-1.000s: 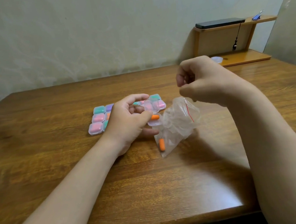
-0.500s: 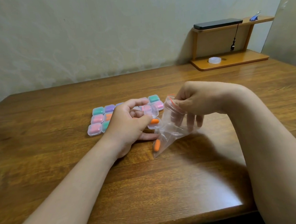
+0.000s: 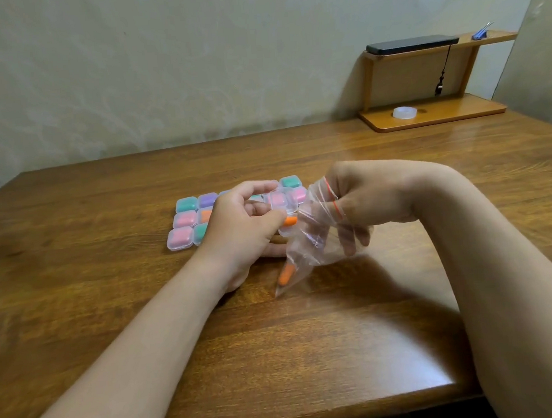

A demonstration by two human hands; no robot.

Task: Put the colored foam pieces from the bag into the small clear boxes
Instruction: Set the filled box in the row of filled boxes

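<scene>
Right hand [image 3: 364, 200] pinches the bag [image 3: 316, 251], fingers [image 3: 351, 241] inside (empty) — orange foam piece [image 3: 286, 274] lies lengthwise below-left, beside left hand [image 3: 240, 230] gripping a box [image 3: 282, 202].

Between the two forearms the near tabletop [image 3: 309, 352] gives broad room to pass. Farther in, the block of small clear boxes [image 3: 185, 219] fills the centre-left. The left hand [image 3: 240, 230] covers its right edge, its grip on one open box [image 3: 287, 230]. The clear bag [image 3: 315, 242], hanging from the right hand [image 3: 371, 196], closes the gap beside it. A wooden shelf [image 3: 440, 118] stands far right.
</scene>
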